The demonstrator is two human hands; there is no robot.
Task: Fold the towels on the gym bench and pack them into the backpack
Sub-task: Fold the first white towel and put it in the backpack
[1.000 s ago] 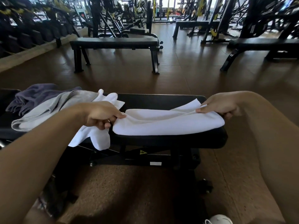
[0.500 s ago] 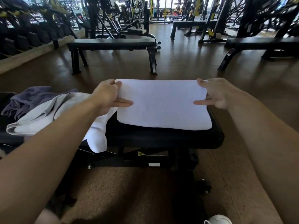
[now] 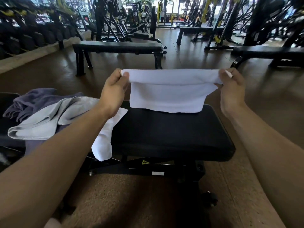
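Black padding of the bench (image 3: 164,134) lies nearest me, with grey (image 3: 41,122), purple (image 3: 32,99) and white (image 3: 107,139) towels heaped at its left end. Above its far edge my hands pinch a folded white towel (image 3: 167,94), left hand (image 3: 113,91) and right hand (image 3: 232,89) at its top corners. Half a second ago it hung taller; now its top edge is doubled over. Its long axis runs left to right.
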